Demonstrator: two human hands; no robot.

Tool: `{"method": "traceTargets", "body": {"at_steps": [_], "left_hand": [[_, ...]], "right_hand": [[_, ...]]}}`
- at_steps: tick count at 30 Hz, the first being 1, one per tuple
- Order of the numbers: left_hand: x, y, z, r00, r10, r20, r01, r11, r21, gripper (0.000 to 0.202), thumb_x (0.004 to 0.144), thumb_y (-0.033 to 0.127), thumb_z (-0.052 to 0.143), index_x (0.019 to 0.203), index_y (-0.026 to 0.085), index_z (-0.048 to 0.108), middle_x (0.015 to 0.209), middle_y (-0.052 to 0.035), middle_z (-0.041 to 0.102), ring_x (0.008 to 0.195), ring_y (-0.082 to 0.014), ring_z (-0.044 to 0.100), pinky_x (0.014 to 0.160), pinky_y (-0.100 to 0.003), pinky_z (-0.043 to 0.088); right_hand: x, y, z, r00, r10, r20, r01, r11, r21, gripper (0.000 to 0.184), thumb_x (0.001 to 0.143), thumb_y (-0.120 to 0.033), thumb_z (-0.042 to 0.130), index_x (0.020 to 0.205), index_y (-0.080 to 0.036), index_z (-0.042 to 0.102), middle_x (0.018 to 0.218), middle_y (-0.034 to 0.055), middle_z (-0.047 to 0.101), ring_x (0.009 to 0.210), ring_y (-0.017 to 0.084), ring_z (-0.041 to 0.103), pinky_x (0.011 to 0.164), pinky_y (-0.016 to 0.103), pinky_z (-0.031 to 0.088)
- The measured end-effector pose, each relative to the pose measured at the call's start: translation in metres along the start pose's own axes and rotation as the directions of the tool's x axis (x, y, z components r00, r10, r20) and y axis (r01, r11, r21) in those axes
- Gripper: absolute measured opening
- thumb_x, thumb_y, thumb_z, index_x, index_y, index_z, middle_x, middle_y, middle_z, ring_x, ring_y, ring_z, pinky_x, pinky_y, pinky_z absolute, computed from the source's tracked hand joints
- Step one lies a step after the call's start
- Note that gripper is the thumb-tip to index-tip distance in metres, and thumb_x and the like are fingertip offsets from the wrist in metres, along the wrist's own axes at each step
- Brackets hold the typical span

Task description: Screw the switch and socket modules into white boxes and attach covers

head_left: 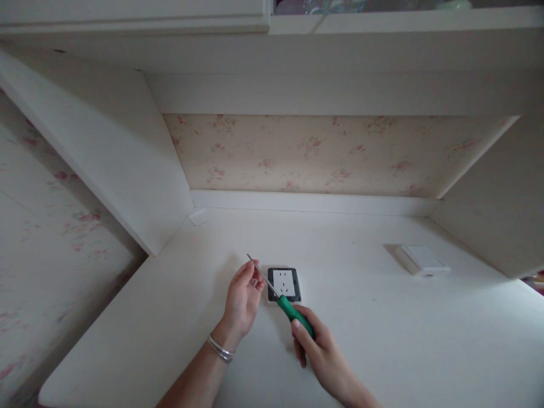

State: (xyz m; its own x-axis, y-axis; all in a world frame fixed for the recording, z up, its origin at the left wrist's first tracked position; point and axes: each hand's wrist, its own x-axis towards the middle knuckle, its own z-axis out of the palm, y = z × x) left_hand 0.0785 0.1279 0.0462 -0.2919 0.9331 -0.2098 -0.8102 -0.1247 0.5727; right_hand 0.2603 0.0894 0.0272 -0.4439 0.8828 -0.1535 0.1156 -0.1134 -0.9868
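A screwdriver (293,313) with a green handle and a thin metal shaft slants across the middle of the view, its tip pointing up and left. My right hand (319,344) is wrapped around the green handle. With thumb and fingers pinched together, my left hand (243,297) holds the shaft close to its tip; whether a small screw is also between the fingers I cannot make out. Just behind the shaft lies a white multi-hole socket (284,283) in a dark frame, on the white surface. The shaft crosses the socket's lower left corner.
A white square box (423,259) sits on the white surface (340,249) to the right. A small flat white piece (199,216) lies near the back left corner. White panels (106,130) rise at both sides, and a cabinet (136,14) overhangs above.
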Motion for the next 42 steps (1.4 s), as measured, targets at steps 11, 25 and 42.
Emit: {"method": "traceTargets", "body": {"at_steps": [11,25,42], "left_hand": [[-0.004,-0.006,0.005,0.990,0.067,0.120,-0.088,0.980,0.179,0.017,0.077,0.026,0.072,0.069,0.012,0.066,0.062,0.0003,0.049,0.059,-0.0088,0.045,0.061,-0.021,0.040],[-0.008,-0.007,-0.001,0.983,-0.082,0.163,0.004,0.903,0.429,0.026,0.076,0.036,0.071,0.073,0.011,0.069,0.065,-0.0016,0.052,0.060,-0.0098,0.044,0.059,-0.021,0.037],[-0.012,0.017,-0.016,0.875,0.153,0.460,-0.481,0.156,0.863,0.031,0.091,0.038,0.048,0.079,0.016,0.066,0.073,-0.0025,0.056,0.065,-0.0136,0.051,0.059,-0.023,0.039]], "right_hand": [[-0.003,0.005,-0.002,0.998,-0.015,-0.064,0.010,0.997,-0.079,0.047,0.088,-0.051,0.047,0.124,-0.020,0.048,0.059,-0.0028,0.052,0.050,0.012,0.048,0.046,0.024,0.040],[-0.018,-0.005,-0.044,0.962,-0.091,-0.256,0.101,0.995,0.025,0.033,0.086,-0.044,0.055,0.105,-0.017,0.055,0.082,0.0073,0.067,0.060,0.016,0.060,0.058,0.030,0.050],[-0.005,-0.052,-0.127,0.877,-0.083,-0.473,0.055,0.996,-0.072,0.041,0.072,-0.044,0.072,0.100,-0.015,0.062,0.080,0.0064,0.070,0.076,0.023,0.069,0.076,0.036,0.057]]}}
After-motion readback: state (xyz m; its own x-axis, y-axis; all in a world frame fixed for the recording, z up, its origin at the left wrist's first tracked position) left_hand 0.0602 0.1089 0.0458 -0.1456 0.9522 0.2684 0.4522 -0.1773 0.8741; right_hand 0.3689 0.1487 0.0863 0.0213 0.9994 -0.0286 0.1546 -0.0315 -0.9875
